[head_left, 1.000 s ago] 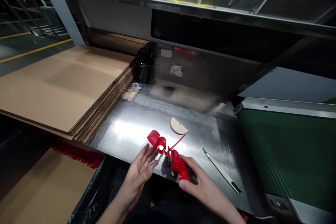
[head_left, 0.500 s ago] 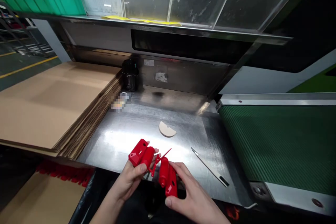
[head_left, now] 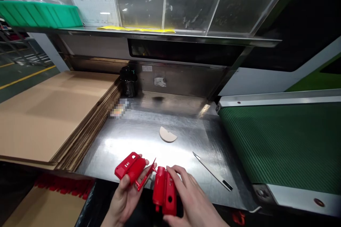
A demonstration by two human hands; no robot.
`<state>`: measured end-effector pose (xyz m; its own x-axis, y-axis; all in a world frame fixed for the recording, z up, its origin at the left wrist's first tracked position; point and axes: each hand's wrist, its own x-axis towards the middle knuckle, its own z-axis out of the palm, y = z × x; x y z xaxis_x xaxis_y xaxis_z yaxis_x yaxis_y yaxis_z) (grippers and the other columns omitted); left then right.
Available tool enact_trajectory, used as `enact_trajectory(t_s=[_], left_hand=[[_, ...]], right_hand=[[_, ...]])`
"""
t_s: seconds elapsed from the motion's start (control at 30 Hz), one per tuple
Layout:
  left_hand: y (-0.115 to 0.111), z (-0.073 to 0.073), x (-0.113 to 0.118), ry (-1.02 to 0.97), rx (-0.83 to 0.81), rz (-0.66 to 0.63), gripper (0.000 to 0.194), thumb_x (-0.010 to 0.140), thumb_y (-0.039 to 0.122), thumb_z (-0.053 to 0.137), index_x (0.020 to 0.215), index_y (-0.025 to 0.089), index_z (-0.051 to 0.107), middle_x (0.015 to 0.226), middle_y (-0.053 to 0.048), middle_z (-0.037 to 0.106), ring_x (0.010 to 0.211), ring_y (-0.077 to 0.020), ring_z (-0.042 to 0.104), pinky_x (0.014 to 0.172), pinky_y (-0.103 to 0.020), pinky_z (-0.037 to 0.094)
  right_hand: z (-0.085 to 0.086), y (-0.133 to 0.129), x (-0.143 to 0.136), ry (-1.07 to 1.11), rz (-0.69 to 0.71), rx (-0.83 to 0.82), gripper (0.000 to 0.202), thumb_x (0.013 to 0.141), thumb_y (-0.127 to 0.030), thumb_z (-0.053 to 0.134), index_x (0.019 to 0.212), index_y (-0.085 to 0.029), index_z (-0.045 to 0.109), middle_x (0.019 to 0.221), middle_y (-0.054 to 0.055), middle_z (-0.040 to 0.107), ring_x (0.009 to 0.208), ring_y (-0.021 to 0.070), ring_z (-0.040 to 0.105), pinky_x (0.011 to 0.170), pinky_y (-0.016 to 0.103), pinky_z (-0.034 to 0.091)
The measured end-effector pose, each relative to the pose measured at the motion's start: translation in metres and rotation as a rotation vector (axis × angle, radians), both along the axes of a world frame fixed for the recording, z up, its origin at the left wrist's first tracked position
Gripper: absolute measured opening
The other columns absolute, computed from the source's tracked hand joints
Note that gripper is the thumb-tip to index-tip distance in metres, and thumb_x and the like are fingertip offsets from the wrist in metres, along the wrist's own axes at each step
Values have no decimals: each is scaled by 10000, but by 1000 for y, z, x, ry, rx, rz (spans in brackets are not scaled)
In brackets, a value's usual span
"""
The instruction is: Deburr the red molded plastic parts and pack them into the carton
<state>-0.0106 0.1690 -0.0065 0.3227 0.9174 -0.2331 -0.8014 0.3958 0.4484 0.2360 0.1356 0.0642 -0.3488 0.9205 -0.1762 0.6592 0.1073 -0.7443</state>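
Note:
Near the table's front edge, my left hand [head_left: 124, 198] is closed on red plastic parts [head_left: 130, 168], a flat angular piece beside a rounded one. A thin red strip [head_left: 146, 176] lies across its fingers. My right hand [head_left: 188, 193] grips another pair of red plastic parts [head_left: 164, 191], a cylinder with a small tip and a flat piece with a dark round hole. Beyond the hands a pale half-disc [head_left: 167, 134] lies on the metal table [head_left: 138, 126]. To the right of it rests a craft knife [head_left: 213, 171] with a white handle.
Stacked cardboard sheets [head_left: 53, 110] fill the left. A black container [head_left: 128, 82] stands at the back. On the right runs a green conveyor belt [head_left: 282, 142]. A shelf above holds a green bin [head_left: 39, 15]. Red parts [head_left: 64, 187] lie below at lower left.
Both hands have turned the red parts, and the left pair has moved left and down. The two pairs are farther apart. The whole view has shifted slightly.

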Motion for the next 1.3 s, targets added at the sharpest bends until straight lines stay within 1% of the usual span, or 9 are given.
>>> enact_trajectory(t_s=[0.13,0.23,0.37,0.47,0.57,0.67,0.9,1.1,1.3], left_hand=[[6,18,7,43,-168,163,456,761,500,945,1113,225,858,1228,-131,826,1254,-392,734,1295,-583,366],[11,30,14,49,-235,209,443,710,511,977,1016,210,867,1106,-136,854,1156,-368,783,1231,-569,462],[9,28,12,67,-194,236,502,694,550,971,1071,235,863,1148,-124,849,1203,-380,763,1215,-549,485],[8,18,1,87,-98,225,529,713,557,957,1120,235,856,1166,-120,845,1076,-305,813,1279,-507,402],[8,14,-7,98,-24,169,579,759,567,926,1214,222,829,1252,-151,814,1095,-313,806,1343,-557,228],[7,15,-8,72,2,86,609,786,611,887,1266,244,810,1354,-159,767,1330,-427,679,1336,-672,85],[2,16,7,116,21,91,563,808,501,910,1316,301,775,1426,-103,739,1434,-464,576,1333,-697,100],[2,15,10,101,22,96,471,815,491,909,1234,303,806,1340,-89,784,1363,-436,649,1323,-683,196],[4,7,-7,105,67,27,483,842,425,895,1297,311,779,1380,-81,762,1394,-442,621,1319,-665,214]], right_hand=[[-5,8,0,-300,149,474,1029,793,21,599,1721,-244,240,1615,168,528,1511,357,481,1261,592,395],[-5,13,-3,-242,141,505,986,834,52,540,1718,-275,249,1617,138,535,1550,319,437,1289,579,346],[-3,9,-7,303,-73,-82,813,791,-357,798,1546,-187,550,1538,186,589,1430,396,540,1216,565,411],[-16,-1,-9,968,-96,-732,779,877,-759,615,1363,-159,715,1289,164,752,1235,337,690,1096,469,486],[-32,-10,-8,1306,-70,-1001,900,836,-869,588,1315,-125,754,1222,176,776,1164,308,723,1011,384,492],[-30,-11,-5,1193,-65,-782,835,821,-781,692,1378,-159,715,1310,172,739,1231,328,682,1055,418,477],[-16,-1,-5,10,-49,18,1031,671,-184,795,1627,-159,410,1620,221,426,1512,403,406,1248,558,360],[-41,-4,-4,-241,48,467,968,805,-79,660,1673,-210,252,1595,203,487,1510,398,430,1215,610,425],[-25,-2,-10,150,-45,54,971,715,-224,831,1605,-194,442,1570,196,510,1457,403,488,1210,549,419]])
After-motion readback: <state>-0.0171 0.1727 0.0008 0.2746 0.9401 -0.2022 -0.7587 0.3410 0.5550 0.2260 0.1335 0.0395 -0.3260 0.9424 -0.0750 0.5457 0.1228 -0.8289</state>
